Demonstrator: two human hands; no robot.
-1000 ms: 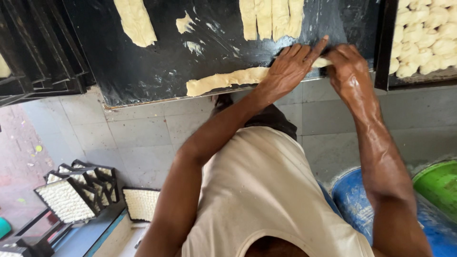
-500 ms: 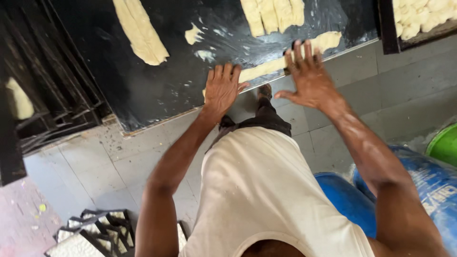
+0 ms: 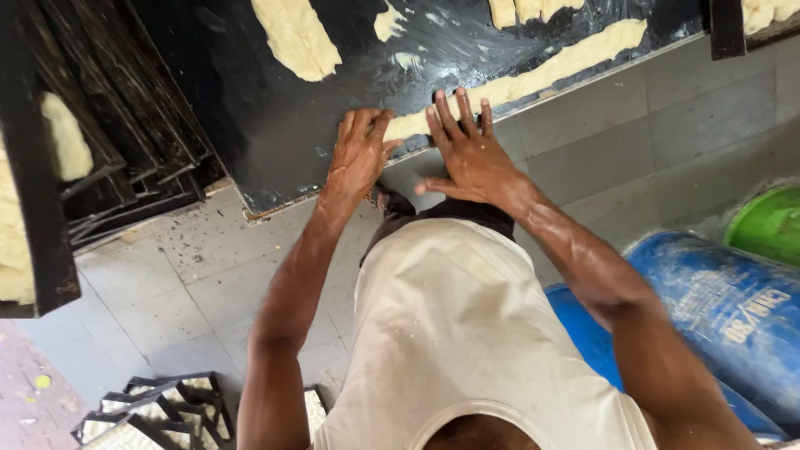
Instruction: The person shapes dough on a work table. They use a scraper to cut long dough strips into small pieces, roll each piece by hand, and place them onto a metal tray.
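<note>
both the left hand (image 3: 357, 154) and right hand (image 3: 467, 150) lie flat, fingers spread and gripping nothing, pressing one end of a long, pale, soft dough rope (image 3: 533, 75) along the glossy black worktop (image 3: 250, 125) edge.

Cream sleeveless top, dark trousers, bare arms

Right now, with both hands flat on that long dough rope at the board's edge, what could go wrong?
The dough rope lies right along the black board's near edge, so it could perhaps roll off onto the floor. The left hand and right hand press only one end, so it may thin unevenly or tear.
</note>
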